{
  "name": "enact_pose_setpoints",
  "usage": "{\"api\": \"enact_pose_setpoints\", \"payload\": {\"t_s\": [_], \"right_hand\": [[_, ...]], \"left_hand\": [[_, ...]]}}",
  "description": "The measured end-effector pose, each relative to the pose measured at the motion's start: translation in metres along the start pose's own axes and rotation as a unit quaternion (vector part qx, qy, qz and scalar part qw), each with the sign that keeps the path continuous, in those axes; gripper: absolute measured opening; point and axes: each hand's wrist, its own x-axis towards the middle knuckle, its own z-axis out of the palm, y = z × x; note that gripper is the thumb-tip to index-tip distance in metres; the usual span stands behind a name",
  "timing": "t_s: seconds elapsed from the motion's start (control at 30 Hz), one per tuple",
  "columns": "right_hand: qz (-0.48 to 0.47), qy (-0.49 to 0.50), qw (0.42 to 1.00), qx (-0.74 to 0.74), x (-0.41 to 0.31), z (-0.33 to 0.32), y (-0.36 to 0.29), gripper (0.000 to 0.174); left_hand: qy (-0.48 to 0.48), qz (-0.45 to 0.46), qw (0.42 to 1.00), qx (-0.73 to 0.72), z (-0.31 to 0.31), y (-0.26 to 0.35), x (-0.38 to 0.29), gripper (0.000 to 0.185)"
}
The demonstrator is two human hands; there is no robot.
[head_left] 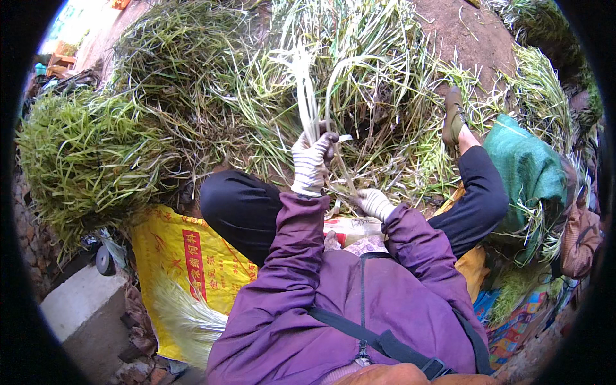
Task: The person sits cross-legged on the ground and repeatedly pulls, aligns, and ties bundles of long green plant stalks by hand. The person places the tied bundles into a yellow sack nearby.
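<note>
My left hand (313, 159), in a striped white glove with dark finger areas, is closed around several long pale plant stalks (304, 91). Their upper ends point away from me over a heap of cut green stalks (375, 91). A single thin strand (328, 98) bends over at its top and passes beside the left fingers. Lower and to the right, my right hand (375, 204) wears a matching glove and pinches the lower end of this strand. Its fingertips are partly hidden. Loose leaf scraps lie between my legs under both hands.
A bundle of green stalks (91, 163) stands at left. Pale stalks (192, 317) lie on a yellow printed sack (163, 255) beside a concrete block (86, 298). A green woven sack (527, 159) is at right, past my bent leg and brown shoe (453, 115).
</note>
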Motion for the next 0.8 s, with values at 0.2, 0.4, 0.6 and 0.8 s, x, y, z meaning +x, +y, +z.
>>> {"api": "enact_pose_setpoints", "payload": {"t_s": [0.2,0.4,0.6,0.8], "right_hand": [[-0.028,0.111,0.99,-0.081,-0.015,-0.04,-0.01,0.039],[-0.041,0.031,0.93,0.363,-0.026,-0.061,-0.106,0.028],[-0.1,0.029,0.957,0.27,-0.003,-0.077,-0.072,0.029],[0.086,0.412,0.859,0.291,0.085,-0.186,0.028,0.031]], "left_hand": [[0.054,0.005,0.997,-0.051,-0.006,0.004,0.002,0.027],[-0.003,-0.013,0.999,0.049,0.011,-0.01,-0.013,0.028],[0.036,-0.091,0.993,-0.062,0.02,0.001,-0.019,0.031],[0.04,0.086,0.985,-0.147,0.002,0.106,-0.012,0.043]]}}
